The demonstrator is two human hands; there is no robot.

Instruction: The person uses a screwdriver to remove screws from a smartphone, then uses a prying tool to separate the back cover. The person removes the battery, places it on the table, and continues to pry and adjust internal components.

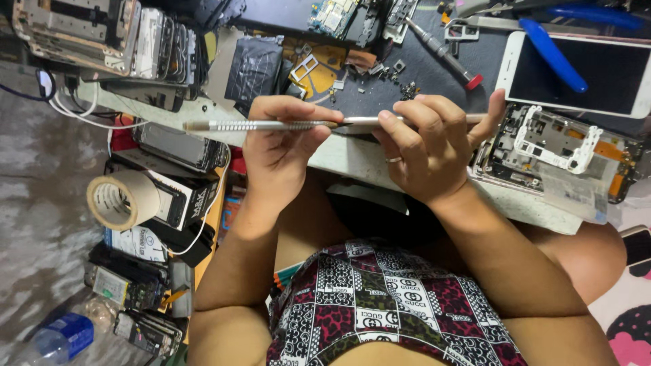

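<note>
Phone: thin phone [420, 120] being held edge-on over the worktop [352, 159]
Right hand: right hand [434, 152] is clamping round it
Left hand: left hand [281, 146] is pinching a metal tool [258, 125], tip touching the phone's edge

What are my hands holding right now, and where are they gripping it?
The left hand grips a slim metal tool near its working end. The right hand holds a thin flat phone part edge-on, fingers over its top edge.
</note>
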